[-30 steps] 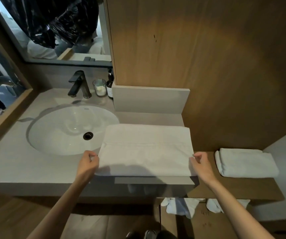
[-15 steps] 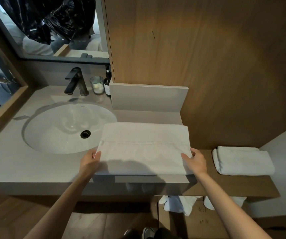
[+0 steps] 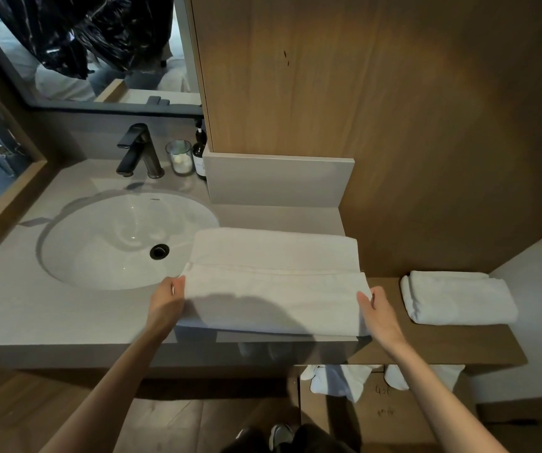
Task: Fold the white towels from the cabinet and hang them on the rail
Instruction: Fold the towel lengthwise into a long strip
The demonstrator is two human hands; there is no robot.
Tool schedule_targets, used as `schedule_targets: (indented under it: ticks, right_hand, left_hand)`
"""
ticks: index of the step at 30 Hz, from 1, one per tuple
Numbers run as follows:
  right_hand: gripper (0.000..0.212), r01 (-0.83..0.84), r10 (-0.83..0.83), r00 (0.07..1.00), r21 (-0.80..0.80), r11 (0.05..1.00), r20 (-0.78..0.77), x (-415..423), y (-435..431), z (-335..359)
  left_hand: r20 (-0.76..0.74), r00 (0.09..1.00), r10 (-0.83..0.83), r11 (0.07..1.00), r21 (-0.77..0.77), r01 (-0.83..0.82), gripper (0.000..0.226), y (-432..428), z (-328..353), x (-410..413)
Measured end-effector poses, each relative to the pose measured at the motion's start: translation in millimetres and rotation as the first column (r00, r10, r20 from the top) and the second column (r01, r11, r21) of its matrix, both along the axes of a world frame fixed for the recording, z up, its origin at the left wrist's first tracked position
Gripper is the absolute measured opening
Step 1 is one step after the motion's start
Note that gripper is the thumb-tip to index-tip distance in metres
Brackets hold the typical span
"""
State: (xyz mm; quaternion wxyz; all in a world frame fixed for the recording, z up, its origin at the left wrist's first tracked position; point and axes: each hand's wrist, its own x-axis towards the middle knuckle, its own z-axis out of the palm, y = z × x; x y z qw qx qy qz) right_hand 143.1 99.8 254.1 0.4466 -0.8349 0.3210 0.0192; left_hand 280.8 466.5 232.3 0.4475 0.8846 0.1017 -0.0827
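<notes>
A white towel (image 3: pixel 276 282), folded into a wide rectangle, lies on the grey counter (image 3: pixel 50 318) to the right of the sink. My left hand (image 3: pixel 166 300) holds its left edge, with the fingers tucked at the towel's side. At the towel's right edge, my right hand (image 3: pixel 377 310) grips it with the thumb on top. A second folded white towel (image 3: pixel 459 295) sits on the wooden shelf (image 3: pixel 443 348) to the right. More white cloth (image 3: pixel 341 379) hangs below that shelf; the rail itself is hidden.
A round white sink (image 3: pixel 112 240) with a dark tap (image 3: pixel 137 152) fills the counter's left. A glass jar (image 3: pixel 179 156) and a dark bottle (image 3: pixel 200 155) stand behind it. A wood-panel wall (image 3: pixel 377 109) rises at the back; a mirror (image 3: pixel 83 47) hangs upper left.
Both hands shifted slightly along the towel's side edges, from pinching the near corners to holding the sides. The towel stays flat on the counter.
</notes>
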Motion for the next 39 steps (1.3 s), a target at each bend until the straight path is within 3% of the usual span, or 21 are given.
schedule_targets:
  ticks: [3, 9, 14, 17, 18, 20, 22, 25, 28, 32, 34, 39]
  right_hand:
    - [0.020, -0.012, 0.006, 0.998, -0.103, 0.995, -0.062, -1.1, 3.4, -4.6]
    - [0.011, 0.023, -0.037, 0.996, -0.160, 0.987, -0.086, 4.4, 12.4, -5.4]
    - [0.006, 0.037, -0.051, 0.996, -0.173, 0.984, -0.077, 6.2, 10.0, -3.5]
    - [0.016, 0.057, -0.067, 0.996, -0.179, 0.982, -0.055, 6.6, 12.1, 0.9]
    - [0.022, 0.047, -0.054, 0.998, -0.274, 0.961, -0.016, 5.7, 15.6, 1.0]
    - [0.034, -0.018, 0.068, 0.996, -0.578, 0.816, 0.065, 6.2, 26.6, -2.1]
    - [0.038, -0.139, 0.244, 0.967, -0.665, 0.733, 0.067, 12.7, 48.3, -1.8]
    - [0.050, -0.431, 0.468, 0.879, -0.574, 0.696, -0.093, 29.1, 96.4, -11.6]
    - [0.067, -0.520, 0.493, 0.847, -0.502, 0.691, -0.200, 37.7, 129.2, -31.7]
    - [0.056, -0.533, 0.503, 0.834, -0.559, 0.635, -0.225, 30.5, 113.5, -47.0]
    - [0.061, -0.537, 0.506, 0.830, -0.582, 0.611, -0.234, 22.3, 92.8, -43.9]
    - [0.068, -0.573, 0.498, 0.809, -0.612, 0.546, -0.313, 6.5, 45.0, -40.9]
  left_hand:
    - [0.022, 1.000, -0.021, 0.999, 0.036, 0.021, 0.029, -0.1, 2.3, -3.4]
    - [0.067, 0.991, -0.113, 0.971, 0.219, 0.095, 0.029, 6.5, -2.4, -8.3]
    - [0.311, 0.914, -0.261, 0.876, 0.474, 0.089, 0.019, 9.4, -12.2, -11.3]
    - [0.319, 0.898, -0.303, 0.817, 0.572, 0.073, 0.016, 7.1, -9.8, -13.0]
    - [0.331, 0.886, -0.326, 0.789, 0.611, 0.062, 0.018, 5.7, -8.1, -11.6]
    - [0.376, 0.855, -0.356, 0.762, 0.647, 0.032, 0.025, -6.4, -1.7, -11.2]
    - [0.430, 0.795, -0.429, 0.794, 0.600, 0.104, 0.028, -33.3, -0.3, -18.3]
    - [0.269, 0.727, -0.632, 0.704, 0.591, 0.393, 0.053, -83.1, -2.9, -42.1]
    - [0.011, 0.715, -0.699, 0.562, 0.627, 0.540, 0.080, -109.7, -14.1, -61.0]
    - [0.087, 0.745, -0.661, 0.606, 0.648, 0.462, 0.067, -95.3, -28.3, -62.7]
    - [0.105, 0.760, -0.642, 0.626, 0.644, 0.440, 0.059, -76.1, -32.6, -59.6]
    - [0.105, 0.788, -0.606, 0.622, 0.680, 0.388, 0.063, -32.2, -33.7, -54.4]
